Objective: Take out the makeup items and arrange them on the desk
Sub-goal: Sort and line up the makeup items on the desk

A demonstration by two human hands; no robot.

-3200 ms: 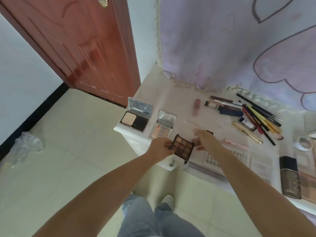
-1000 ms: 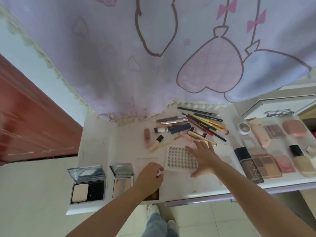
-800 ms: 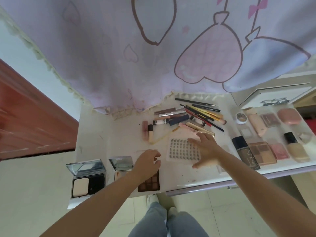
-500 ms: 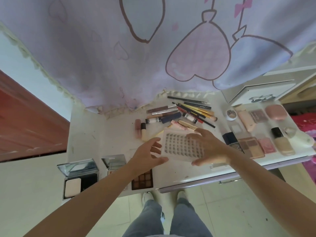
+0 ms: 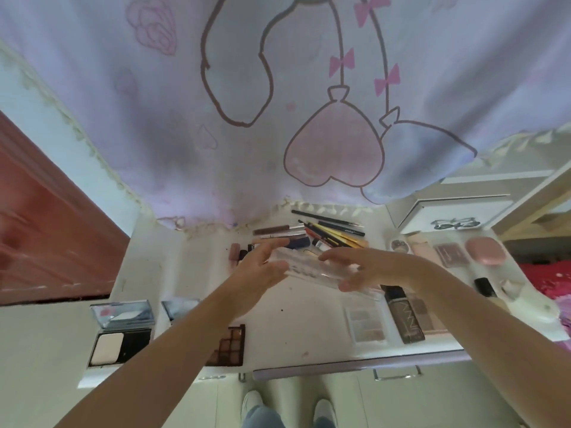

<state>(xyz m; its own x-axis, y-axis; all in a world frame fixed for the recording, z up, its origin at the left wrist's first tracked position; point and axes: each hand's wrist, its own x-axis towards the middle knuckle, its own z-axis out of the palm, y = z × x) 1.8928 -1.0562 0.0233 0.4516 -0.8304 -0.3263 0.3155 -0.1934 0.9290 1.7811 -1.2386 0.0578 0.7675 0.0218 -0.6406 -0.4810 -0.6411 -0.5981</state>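
Both hands hold a clear flat plastic case (image 5: pixel 312 267) tilted above the middle of the white desk (image 5: pixel 296 344). My left hand (image 5: pixel 256 270) grips its left end and my right hand (image 5: pixel 367 267) its right end. Below my left forearm lies a brown eyeshadow palette (image 5: pixel 230 345). An open powder compact (image 5: pixel 122 338) with a mirror sits at the desk's front left, and a second open compact (image 5: pixel 180 307) stands beside it. Pencils, brushes and tubes (image 5: pixel 324 234) lie in a heap behind the case.
A dark foundation bottle (image 5: pixel 404 318), a clear small palette (image 5: pixel 366 325), pink compacts (image 5: pixel 485 250) and a small jar (image 5: pixel 398 244) lie on the right. A printed curtain (image 5: pixel 278 103) hangs behind the desk. A red door (image 5: pixel 46 227) stands at left, a white box (image 5: pixel 454 211) at back right.
I have lifted the clear case off the desk with both hands and tipped it up on edge. My left hand left the eyeshadow palette, which now lies at the desk's front.
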